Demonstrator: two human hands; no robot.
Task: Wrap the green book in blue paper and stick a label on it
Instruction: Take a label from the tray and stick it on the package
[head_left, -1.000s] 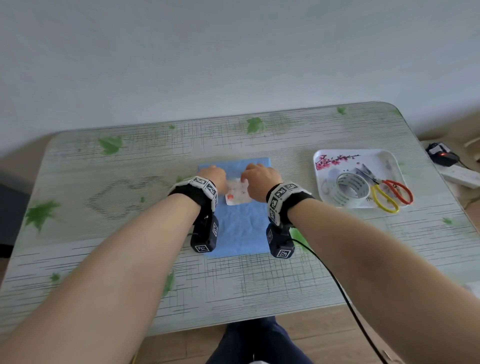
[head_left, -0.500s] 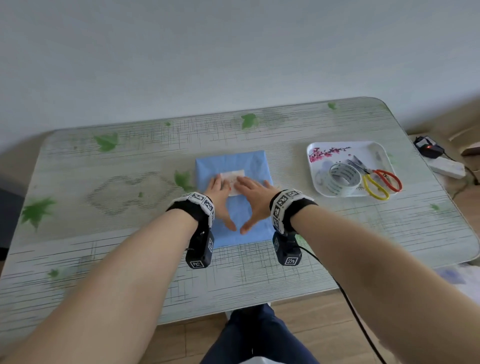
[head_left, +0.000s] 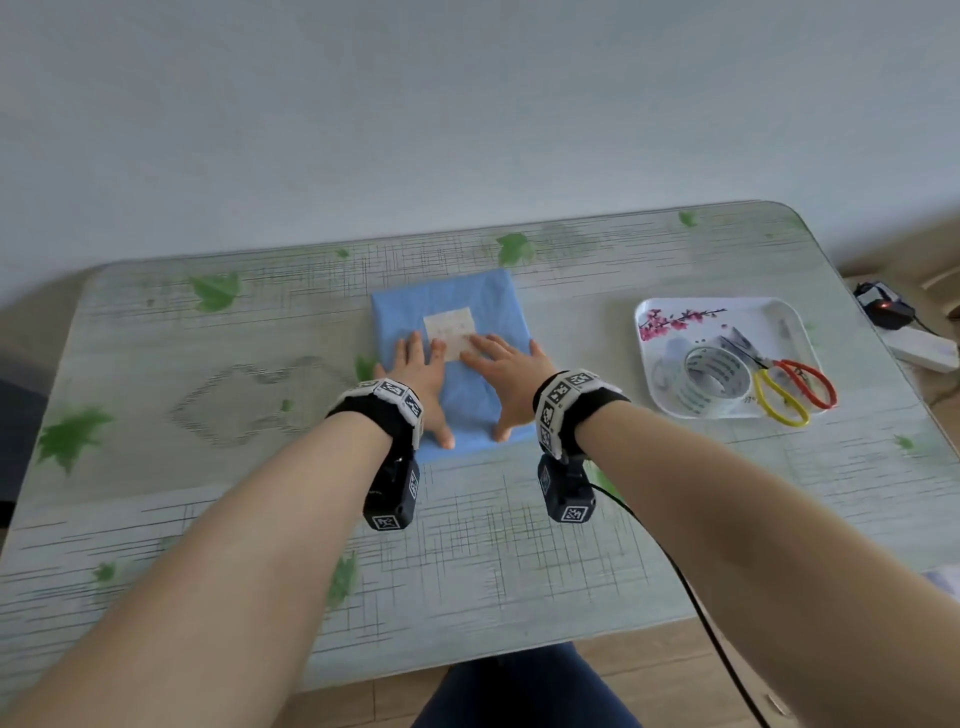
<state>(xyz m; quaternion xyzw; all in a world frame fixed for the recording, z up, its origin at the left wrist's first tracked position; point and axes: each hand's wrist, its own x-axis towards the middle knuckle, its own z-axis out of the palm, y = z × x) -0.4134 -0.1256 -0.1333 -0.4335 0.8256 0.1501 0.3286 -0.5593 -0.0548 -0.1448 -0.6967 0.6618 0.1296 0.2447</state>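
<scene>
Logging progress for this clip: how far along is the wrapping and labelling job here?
Done: the blue paper is wrapped closed, no green showing, and the white label sits on top. In hand: the left hand and right hand lie flat on the paper, fingertips on the label's near edge, apparently pressing it down. Left: probably only lifting the hands away. Tape roll and scissors lie in the tray.

The wrapped book (head_left: 488, 301) lies in the middle of the worktop (head_left: 519, 545). The label (head_left: 451, 323) sits on top of it. The left hand (head_left: 418, 374) and the right hand (head_left: 506, 374) lie flat on the book, side by side, with fingertips on the label's near edge. The tray (head_left: 779, 317) stands well to the right of the book. In it, the tape roll (head_left: 717, 382) lies just left of the scissors (head_left: 792, 387).
</scene>
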